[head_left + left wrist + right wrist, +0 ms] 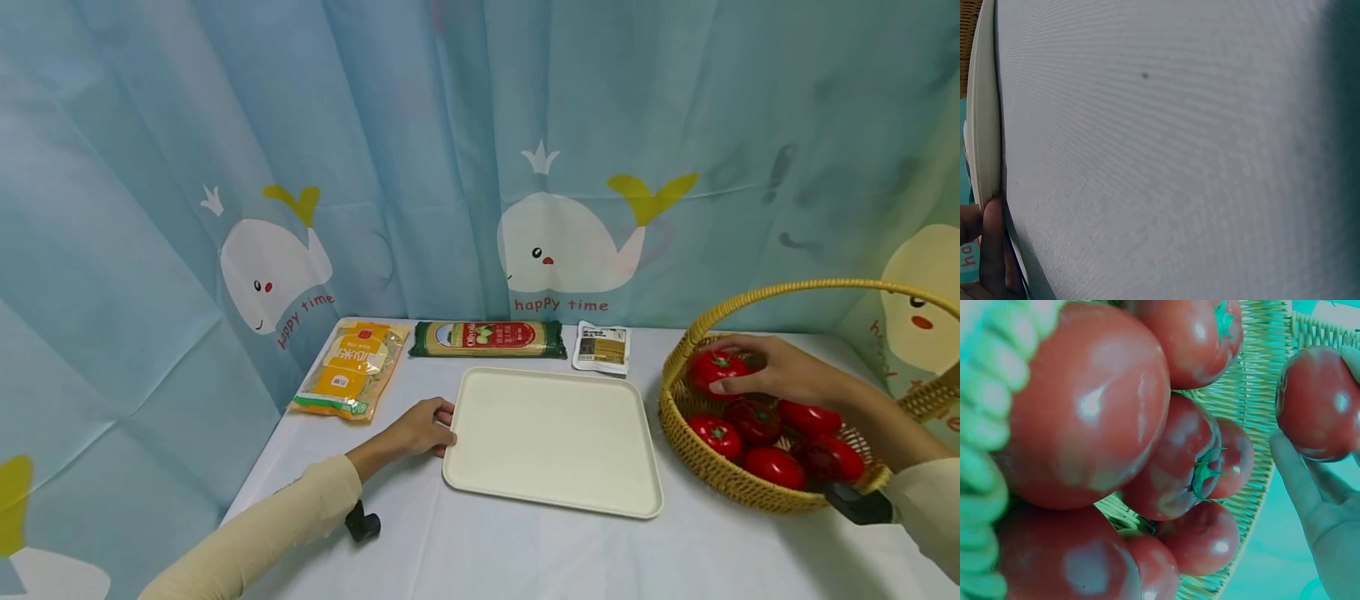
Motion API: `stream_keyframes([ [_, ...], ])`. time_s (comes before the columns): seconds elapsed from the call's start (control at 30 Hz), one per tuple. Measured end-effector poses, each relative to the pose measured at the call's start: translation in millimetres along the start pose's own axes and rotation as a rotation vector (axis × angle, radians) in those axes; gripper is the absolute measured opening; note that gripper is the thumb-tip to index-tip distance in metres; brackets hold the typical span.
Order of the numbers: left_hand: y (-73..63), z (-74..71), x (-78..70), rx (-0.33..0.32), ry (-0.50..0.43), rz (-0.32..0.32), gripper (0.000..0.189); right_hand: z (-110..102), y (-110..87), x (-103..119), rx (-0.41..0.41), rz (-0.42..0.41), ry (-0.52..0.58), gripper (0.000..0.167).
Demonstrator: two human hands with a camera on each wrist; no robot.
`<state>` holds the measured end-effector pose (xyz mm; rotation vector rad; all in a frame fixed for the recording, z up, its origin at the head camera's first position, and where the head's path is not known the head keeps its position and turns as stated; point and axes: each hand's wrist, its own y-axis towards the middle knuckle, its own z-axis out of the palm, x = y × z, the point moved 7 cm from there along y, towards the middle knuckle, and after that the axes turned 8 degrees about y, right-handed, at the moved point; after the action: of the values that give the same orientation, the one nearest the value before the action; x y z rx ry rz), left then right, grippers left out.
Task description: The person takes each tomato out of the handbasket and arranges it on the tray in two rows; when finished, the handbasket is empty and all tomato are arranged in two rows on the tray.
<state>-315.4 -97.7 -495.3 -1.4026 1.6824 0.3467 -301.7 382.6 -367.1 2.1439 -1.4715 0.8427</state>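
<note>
A cream rectangular tray (553, 442) lies on the white-covered table. My left hand (420, 427) pinches its left edge; thumb and fingers (991, 250) meet at the rim (985, 112) in the left wrist view. My right hand (776, 371) grips a red tomato (716, 373) at the back left inside of the wicker basket (701, 462). In the right wrist view that tomato (1316, 403) sits between thumb and fingers, apart from the other tomatoes (1182, 459). Several more tomatoes (776, 468) rest in the basket, partly hidden by my right forearm.
Behind the tray lie a green-ended pasta pack (487, 340) and a small white sachet (602, 347). An orange-and-clear food bag (352, 371) is at the back left. The basket's tall handle (795, 287) arches over my right arm. A blue curtain (420, 167) hangs behind the table.
</note>
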Motion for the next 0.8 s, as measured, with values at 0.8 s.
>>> stream_keyframes([
  [0.8,-0.4,1.0,-1.0,0.007,0.002,0.000,0.050,23,-33.7,42,-0.038,-0.075,0.081,0.053],
])
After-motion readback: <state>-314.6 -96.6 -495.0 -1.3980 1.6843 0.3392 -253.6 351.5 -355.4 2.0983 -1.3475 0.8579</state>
